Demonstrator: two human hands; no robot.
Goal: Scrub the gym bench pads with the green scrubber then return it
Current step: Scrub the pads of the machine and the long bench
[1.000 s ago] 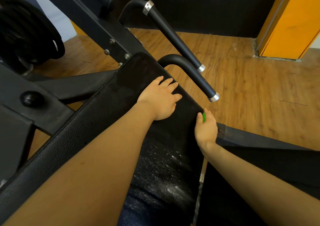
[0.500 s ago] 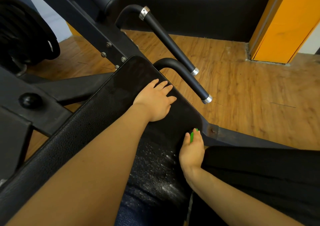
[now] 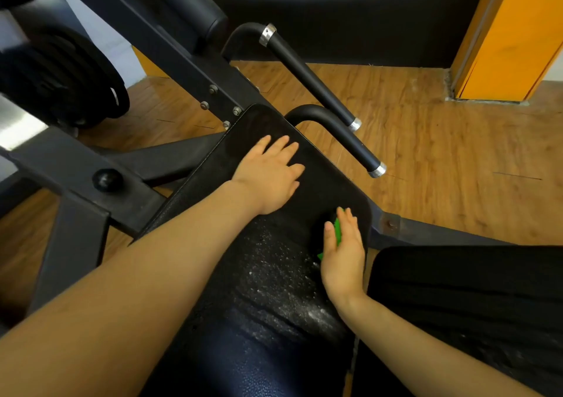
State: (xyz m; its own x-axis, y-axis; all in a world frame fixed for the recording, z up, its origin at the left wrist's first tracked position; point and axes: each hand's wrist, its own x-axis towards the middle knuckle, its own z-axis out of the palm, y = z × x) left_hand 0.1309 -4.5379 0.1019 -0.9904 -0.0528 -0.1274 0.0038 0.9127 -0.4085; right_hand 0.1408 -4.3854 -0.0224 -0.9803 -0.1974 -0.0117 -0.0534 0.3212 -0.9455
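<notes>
We see only slivers of the green scrubber [image 3: 336, 229]; the right hand [image 3: 344, 252] covers most of it, so its shape stays unclear to us. The palm of the left hand [image 3: 269, 174] is hidden against the pad [image 3: 274, 262]. Both forearms run off the bottom edge. The weight plates [image 3: 61, 76] at upper left are blurred and cut by the frame. The second pad [image 3: 466, 299] at right is cropped.

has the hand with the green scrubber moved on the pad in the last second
Yes. The right hand with the scrubber slid inward from the pad's right edge, away from the nearer handle.
</notes>
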